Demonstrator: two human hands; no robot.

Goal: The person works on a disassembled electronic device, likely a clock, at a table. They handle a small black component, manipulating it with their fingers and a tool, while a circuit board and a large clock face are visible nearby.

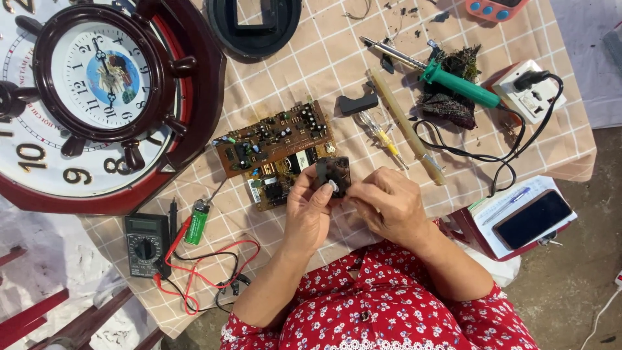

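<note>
My left hand (307, 210) grips a small black square clock mechanism (334, 172) from below, thumb by its white centre knob. My right hand (387, 204) closes on the same mechanism from the right, fingertips at its lower edge. Both hands hover over the near edge of a table with a beige checked cloth (317, 58). Just beyond the mechanism lie two brown circuit boards (272, 139) with many components.
A large dark-red ship-wheel wall clock (97, 91) fills the left. A multimeter (146, 245) with red leads and a green lighter (197, 221) lie front left. A green-handled soldering iron (453, 81), a screwdriver (383, 137), a white socket block (532, 91) and a phone (534, 219) on a notebook are right.
</note>
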